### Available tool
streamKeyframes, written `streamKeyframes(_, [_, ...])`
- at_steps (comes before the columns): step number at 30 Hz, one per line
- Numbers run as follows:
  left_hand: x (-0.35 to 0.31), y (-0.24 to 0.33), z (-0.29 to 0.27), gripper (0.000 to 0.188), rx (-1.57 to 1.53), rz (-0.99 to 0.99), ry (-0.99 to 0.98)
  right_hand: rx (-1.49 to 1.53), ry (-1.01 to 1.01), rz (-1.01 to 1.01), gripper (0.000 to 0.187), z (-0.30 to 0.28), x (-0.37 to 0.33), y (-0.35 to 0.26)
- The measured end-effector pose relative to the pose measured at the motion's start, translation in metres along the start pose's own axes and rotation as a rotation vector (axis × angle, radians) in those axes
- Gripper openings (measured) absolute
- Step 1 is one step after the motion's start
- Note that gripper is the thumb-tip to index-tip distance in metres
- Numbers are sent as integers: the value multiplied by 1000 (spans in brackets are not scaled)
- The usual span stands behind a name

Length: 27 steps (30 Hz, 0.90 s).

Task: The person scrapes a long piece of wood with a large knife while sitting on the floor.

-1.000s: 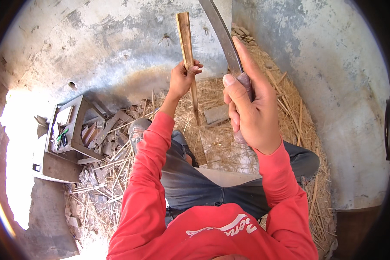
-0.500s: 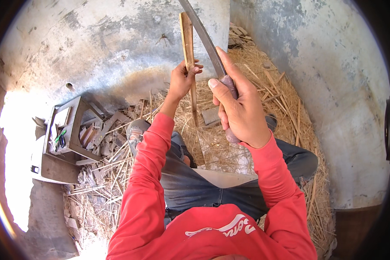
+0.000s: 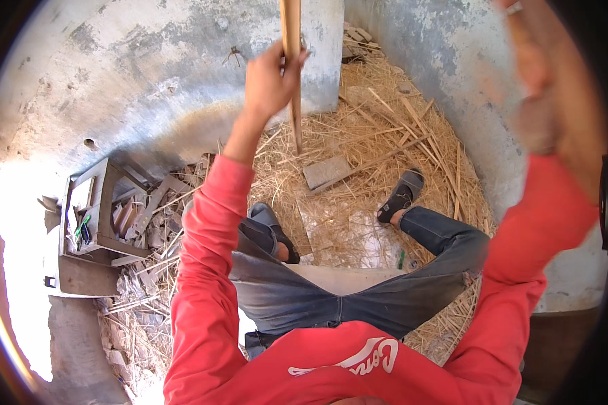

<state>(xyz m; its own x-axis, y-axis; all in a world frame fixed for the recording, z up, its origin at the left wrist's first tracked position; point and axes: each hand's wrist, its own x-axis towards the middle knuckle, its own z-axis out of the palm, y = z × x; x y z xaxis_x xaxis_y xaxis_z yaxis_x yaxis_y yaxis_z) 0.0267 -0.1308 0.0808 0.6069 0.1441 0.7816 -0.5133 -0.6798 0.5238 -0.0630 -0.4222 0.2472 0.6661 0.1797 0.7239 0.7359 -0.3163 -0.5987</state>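
Hands are shown raised and well apart, both forearms being covered by red sleeves (image 3: pixel 206 250). Just before twelve o'clock, a long, narrow, yellow-brown wooden strip (image 3: pixel 290 27) is grasped by the left hand (image 3: pixel 271 77), with the fingers wrapped around it. The strip's upper end is cut off by the picture's edge; its tapered lower end is directed towards six o'clock, and whether dry yellow straw (image 3: pixel 358 138) is touched by it cannot be told. At two o'clock, the right hand (image 3: pixel 564 74) is blurred; a brown, rounded handle (image 3: pixel 537 128) is held in it, the butt being exposed towards the wrist, while its farther part cannot be made out. Near the centre, towards one o'clock, a grey rectangular block (image 3: pixel 326 173) is bordered by the straw. At six o'clock, the legs are clothed in dark blue jeans (image 3: pixel 284 300). At nine o'clock, a grey wooden frame (image 3: pixel 103 202) is seen, with a small green implement (image 3: pixel 82 226) lodged inside.
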Motion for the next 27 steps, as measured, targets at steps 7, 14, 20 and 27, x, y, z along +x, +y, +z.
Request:
streamKeyframes(7, [6,-10,51,38,2,-276,-375,-87,0,172,46,6,9,40])
streamKeyframes(14, [-150,-128,94,98,128,-561,-460,16,-111,284,46,8,-22,114])
streamKeyframes(20, [-136,-103,131,70,78,-415,-451,119,-139,255,46,14,-26,93])
streamKeyframes(27, [-71,-66,108,20,149,-207,-339,14,-82,182,50,-19,13,39])
